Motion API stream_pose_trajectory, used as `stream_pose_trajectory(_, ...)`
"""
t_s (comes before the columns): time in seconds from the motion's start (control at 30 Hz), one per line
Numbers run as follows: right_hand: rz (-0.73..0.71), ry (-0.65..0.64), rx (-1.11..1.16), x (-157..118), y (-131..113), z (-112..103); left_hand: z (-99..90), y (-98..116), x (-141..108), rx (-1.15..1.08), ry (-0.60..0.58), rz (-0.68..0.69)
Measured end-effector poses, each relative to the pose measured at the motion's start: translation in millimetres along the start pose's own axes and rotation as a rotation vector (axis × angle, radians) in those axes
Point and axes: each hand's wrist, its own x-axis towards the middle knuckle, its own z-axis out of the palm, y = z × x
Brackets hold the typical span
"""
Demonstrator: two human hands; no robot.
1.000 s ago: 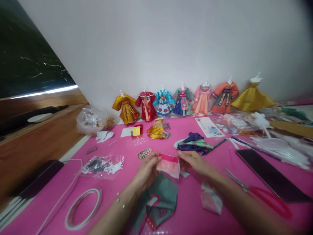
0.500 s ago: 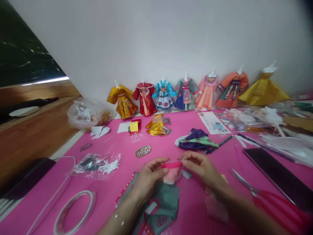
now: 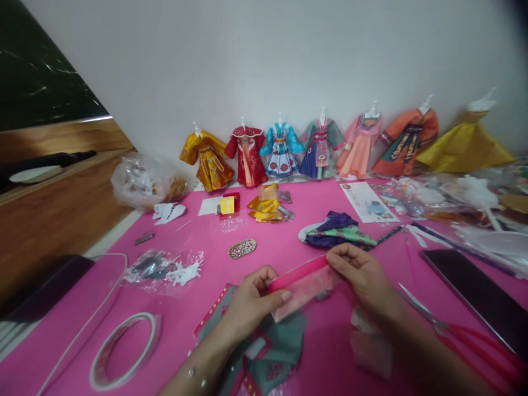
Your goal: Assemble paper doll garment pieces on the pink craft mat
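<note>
A long pink patterned paper strip (image 3: 304, 282) with a darker pink top edge stretches between both hands above the pink table. My left hand (image 3: 251, 301) pinches its left end. My right hand (image 3: 363, 275) pinches its right end. Under the strip and my left wrist lies a grey-green paper garment with red trim (image 3: 268, 352). A small crumpled pale pink piece (image 3: 369, 346) lies below my right forearm.
A row of several paper dresses on stands (image 3: 322, 146) lines the wall. Folded purple-green paper (image 3: 336, 231), gold paper (image 3: 264, 208), an instruction sheet (image 3: 368, 201), red-handled scissors (image 3: 462, 333), a dark phone (image 3: 478, 297), a tape roll (image 3: 124, 349) and plastic bags (image 3: 167, 268) lie on the pink mat (image 3: 289, 242).
The folded pink piece has been pulled open into a long strip; my hands moved apart, the right one going right. The view shifted slightly.
</note>
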Motion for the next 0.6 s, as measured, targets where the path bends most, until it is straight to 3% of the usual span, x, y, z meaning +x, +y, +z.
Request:
stream_pose_trajectory(0.27,-0.105,0.171,0.041,11,14,-9,-8.8,-1,9,0.017,0.228,0.028)
stream_pose_trajectory(0.6,-0.278,0.187,-0.095,16,21,-5,-15.3,-5,13,0.052,0.365,0.121)
